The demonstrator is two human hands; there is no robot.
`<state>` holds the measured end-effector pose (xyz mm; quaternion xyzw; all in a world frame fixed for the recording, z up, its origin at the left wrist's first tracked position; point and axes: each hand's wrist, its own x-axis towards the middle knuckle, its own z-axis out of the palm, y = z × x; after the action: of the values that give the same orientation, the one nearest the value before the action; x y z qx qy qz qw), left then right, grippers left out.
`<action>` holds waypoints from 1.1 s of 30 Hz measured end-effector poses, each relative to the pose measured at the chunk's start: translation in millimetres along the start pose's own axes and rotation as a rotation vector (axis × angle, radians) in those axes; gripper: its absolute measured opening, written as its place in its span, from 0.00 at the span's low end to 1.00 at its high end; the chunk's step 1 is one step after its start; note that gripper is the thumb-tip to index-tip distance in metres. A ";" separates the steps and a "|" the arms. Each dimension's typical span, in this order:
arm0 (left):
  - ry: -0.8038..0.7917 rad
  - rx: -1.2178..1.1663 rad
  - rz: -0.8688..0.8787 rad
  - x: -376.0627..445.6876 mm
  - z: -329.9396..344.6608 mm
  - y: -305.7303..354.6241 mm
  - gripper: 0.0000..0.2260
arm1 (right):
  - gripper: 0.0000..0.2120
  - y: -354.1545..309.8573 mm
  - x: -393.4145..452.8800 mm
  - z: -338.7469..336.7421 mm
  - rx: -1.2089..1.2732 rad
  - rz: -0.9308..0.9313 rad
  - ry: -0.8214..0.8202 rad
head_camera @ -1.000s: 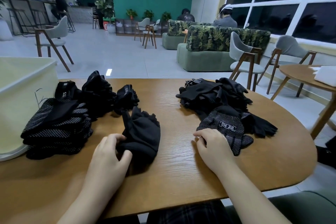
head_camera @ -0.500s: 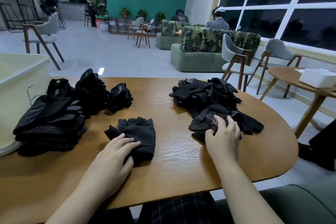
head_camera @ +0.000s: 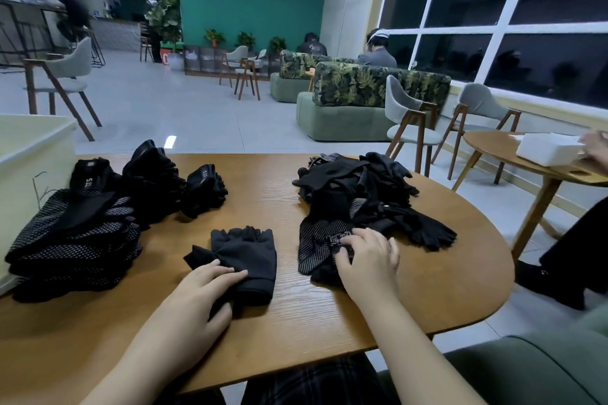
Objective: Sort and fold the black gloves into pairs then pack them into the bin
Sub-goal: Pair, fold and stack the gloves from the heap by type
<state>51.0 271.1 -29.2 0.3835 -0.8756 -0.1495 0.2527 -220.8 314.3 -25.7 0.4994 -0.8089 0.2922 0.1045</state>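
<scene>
A folded pair of plain black fingerless gloves (head_camera: 250, 256) lies on the wooden table (head_camera: 427, 299) in front of me. My left hand (head_camera: 200, 293) rests on its near left corner with fingers straight. My right hand (head_camera: 370, 261) grips a black dotted glove (head_camera: 316, 240) at the near edge of the unsorted heap (head_camera: 358, 187) on the right. Folded dotted gloves (head_camera: 72, 240) are stacked at the left, with more folded black pairs (head_camera: 154, 177) behind them. The pale bin (head_camera: 29, 154) stands at the far left.
A second round table (head_camera: 493, 145) with a white box (head_camera: 546, 148) stands to the right, where another person's hand (head_camera: 597, 146) shows. Chairs and a green sofa (head_camera: 348, 108) are beyond the table's far edge. A green seat cushion (head_camera: 526, 368) lies at my lower right.
My left hand laid the folded fingerless pair flat and now rests on it. My right hand moved onto the dotted glove and closed its fingers on it.
</scene>
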 end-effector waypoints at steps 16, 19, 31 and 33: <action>-0.025 0.003 0.000 -0.5 -0.6 0.3 0.22 | 0.22 71.1 61.7 -11.5 -0.066 0.413 -0.226; -0.021 0.002 -0.005 -0.9 -0.9 0.8 0.22 | 0.24 69.0 61.6 -9.2 -0.080 0.404 -0.195; -0.025 0.013 -0.004 -2.2 0.2 0.7 0.22 | 0.24 55.5 37.4 -21.2 0.189 0.150 0.297; -0.020 0.010 0.000 -3.2 -0.1 1.4 0.22 | 0.23 54.5 35.8 -21.6 0.209 0.094 0.337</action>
<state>52.1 274.4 -29.6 0.3833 -0.8788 -0.1491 0.2420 -288.0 318.1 -11.8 0.4135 -0.7675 0.4586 0.1720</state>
